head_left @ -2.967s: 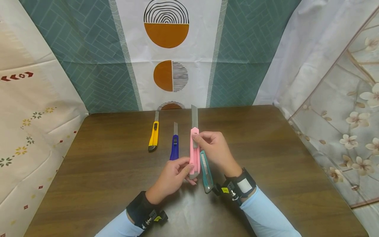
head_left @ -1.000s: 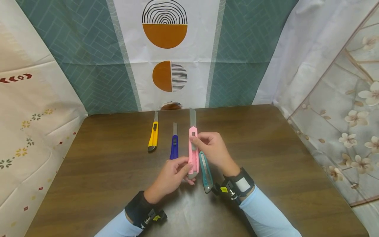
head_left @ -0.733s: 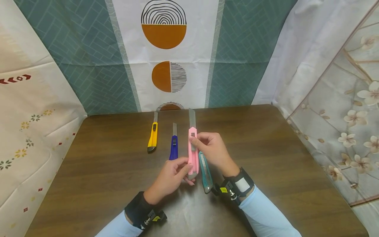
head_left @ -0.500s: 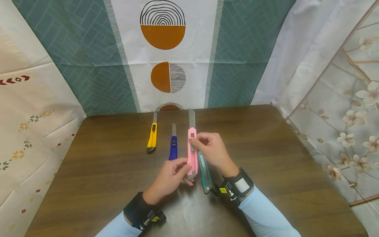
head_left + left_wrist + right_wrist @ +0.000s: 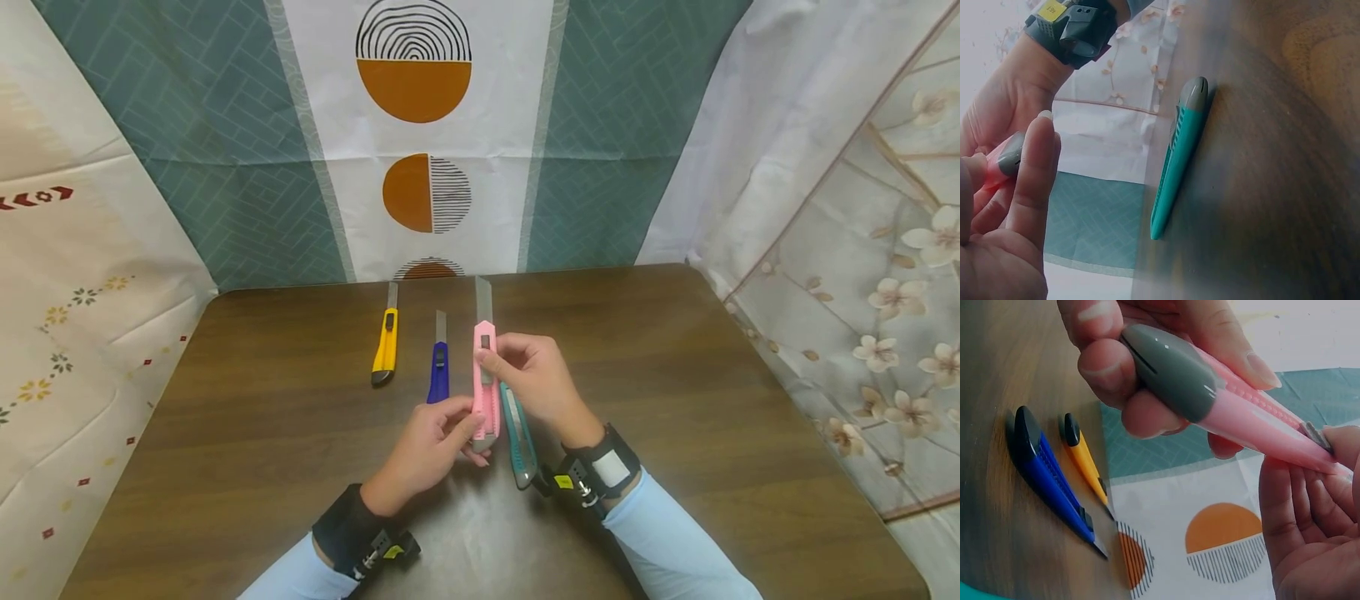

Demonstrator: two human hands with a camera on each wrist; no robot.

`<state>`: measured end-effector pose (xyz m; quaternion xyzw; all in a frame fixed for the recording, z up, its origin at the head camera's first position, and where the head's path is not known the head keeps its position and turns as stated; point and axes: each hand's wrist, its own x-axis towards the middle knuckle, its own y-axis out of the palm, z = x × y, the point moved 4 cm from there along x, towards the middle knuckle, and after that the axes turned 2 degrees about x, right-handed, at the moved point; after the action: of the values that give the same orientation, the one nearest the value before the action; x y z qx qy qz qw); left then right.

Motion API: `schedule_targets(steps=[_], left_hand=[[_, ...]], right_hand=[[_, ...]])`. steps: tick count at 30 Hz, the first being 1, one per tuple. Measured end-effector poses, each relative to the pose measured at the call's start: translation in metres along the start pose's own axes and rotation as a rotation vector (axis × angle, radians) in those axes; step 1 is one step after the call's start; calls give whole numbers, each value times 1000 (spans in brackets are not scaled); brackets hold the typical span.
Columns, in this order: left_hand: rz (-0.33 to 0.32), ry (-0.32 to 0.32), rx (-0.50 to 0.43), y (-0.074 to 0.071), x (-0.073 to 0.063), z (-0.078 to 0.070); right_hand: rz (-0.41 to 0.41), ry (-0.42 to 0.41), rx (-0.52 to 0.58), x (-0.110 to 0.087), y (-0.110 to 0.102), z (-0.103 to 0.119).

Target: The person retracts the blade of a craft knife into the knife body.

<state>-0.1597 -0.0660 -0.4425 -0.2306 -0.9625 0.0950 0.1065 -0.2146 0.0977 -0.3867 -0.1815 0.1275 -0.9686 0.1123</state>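
Both hands hold a pink utility knife (image 5: pixel 486 408) above the table, its long blade (image 5: pixel 483 300) extended and pointing away. My left hand (image 5: pixel 427 446) pinches the grey-capped rear end between thumb and fingers. Higher on the body my right hand (image 5: pixel 536 375) grips it, thumb over the dark slider (image 5: pixel 1316 437). Just right of it, a teal utility knife (image 5: pixel 519 442) lies on the table with no blade showing. To the left lies a blue utility knife (image 5: pixel 439 371), its lower end partly behind my left hand, with a short length of blade out.
Farther left on the wooden table (image 5: pixel 262 433) lies a yellow utility knife (image 5: pixel 386 346) with its blade partly out. A patterned green and white curtain (image 5: pixel 495 125) hangs along the back edge. Pale printed cloths hang at both sides.
The view shifts slightly. Both hands keep their grip on the pink utility knife, which stands a little farther left in view. The other knives stay where they lie.
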Motion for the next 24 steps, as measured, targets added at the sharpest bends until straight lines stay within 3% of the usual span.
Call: schedule_targets(steps=[9,18,24], left_hand=[[-11,16,13,-2,0,-1],[-30,10,11,-3,1,0],[-32,2,19,-3,0,-1]], right_hand=[[15,-23,21,-1,2,2],[71,88,-15,1,-1,-4],[101,78,-2,0,0,-3]])
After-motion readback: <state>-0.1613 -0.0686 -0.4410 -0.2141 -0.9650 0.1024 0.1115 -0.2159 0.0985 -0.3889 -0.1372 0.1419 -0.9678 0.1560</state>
